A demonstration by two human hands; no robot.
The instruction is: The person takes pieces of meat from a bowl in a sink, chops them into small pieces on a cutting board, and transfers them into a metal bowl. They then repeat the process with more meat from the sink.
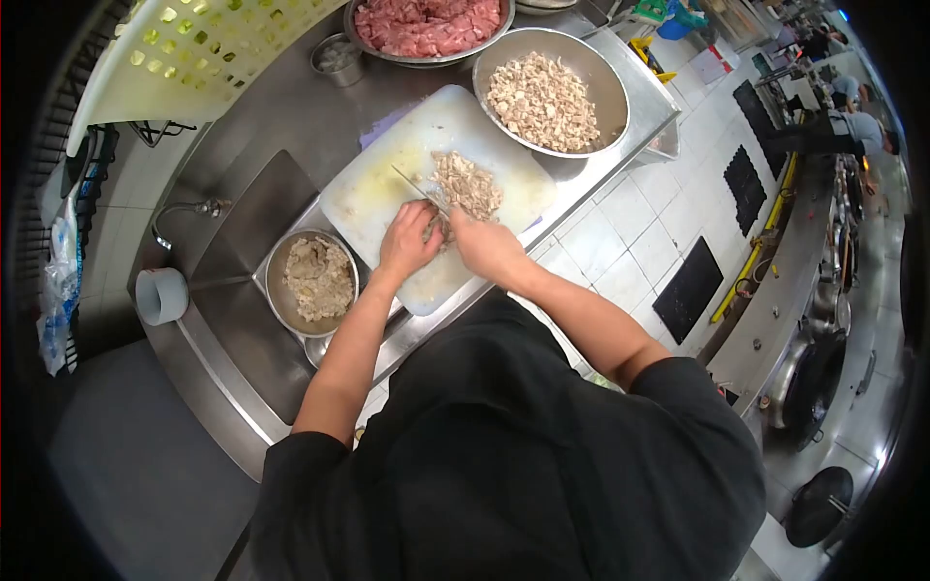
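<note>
A white cutting board (363, 198) lies on the steel counter in front of me. My right hand (484, 247) is closed around the handle of a knife (419, 188), whose thin blade points up and left across the board. My left hand (411, 240) presses curled fingers onto pale brown meat beside the blade; the fingertips are partly hidden. Just beyond the knife sits a heap of chopped meat (467, 184). Small diced pieces fill much of a large steel bowl (615, 102) at the board's upper right. Left of the board, another steel bowl (274, 276) holds larger pale chunks.
Raw pink meat (426, 24) fills a bowl at the back, with a small metal cup (337, 60) beside it. A sink (232, 339) with a faucet (184, 208) lies left. A yellow perforated basket (194, 58) overhangs the upper left. Another person (857, 131) stands far right.
</note>
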